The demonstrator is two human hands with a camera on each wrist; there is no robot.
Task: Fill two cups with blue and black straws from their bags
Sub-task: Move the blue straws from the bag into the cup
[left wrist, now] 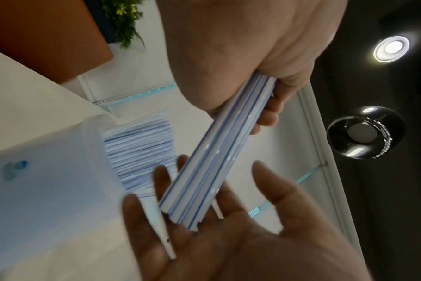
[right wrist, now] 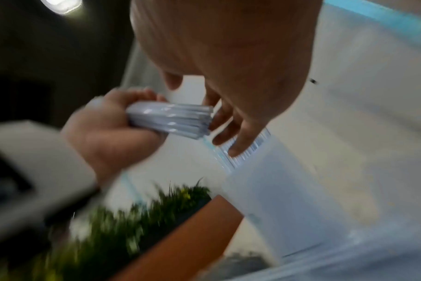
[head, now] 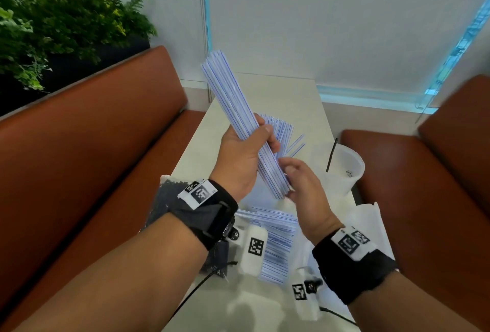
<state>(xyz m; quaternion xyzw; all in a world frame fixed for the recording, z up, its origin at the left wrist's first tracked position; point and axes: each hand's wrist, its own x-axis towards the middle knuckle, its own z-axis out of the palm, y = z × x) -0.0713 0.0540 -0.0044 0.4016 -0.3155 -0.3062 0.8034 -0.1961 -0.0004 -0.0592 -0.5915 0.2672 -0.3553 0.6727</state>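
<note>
My left hand [head: 252, 146] grips a thick bundle of blue-striped straws [head: 233, 109] around its lower half and holds it tilted up and to the left above the table. My right hand [head: 290, 176] is open, its palm [left wrist: 228, 233] against the bundle's lower end [left wrist: 180, 214]. Just behind the hands stands a translucent cup [left wrist: 48, 190] with blue straws [head: 282, 130] sticking out of it. A second translucent cup [head: 348, 170] at the right holds one black straw [head: 331, 155]. The right wrist view is blurred and shows the left hand [right wrist: 108, 136] round the bundle [right wrist: 171, 119].
A clear bag of blue straws [head: 275, 244] lies on the white table [head: 305, 98] under my wrists. A bag of black straws [head: 167, 199] lies at the table's left edge. Brown bench seats [head: 92, 146] flank the table. A planter [head: 53, 26] stands at the back left.
</note>
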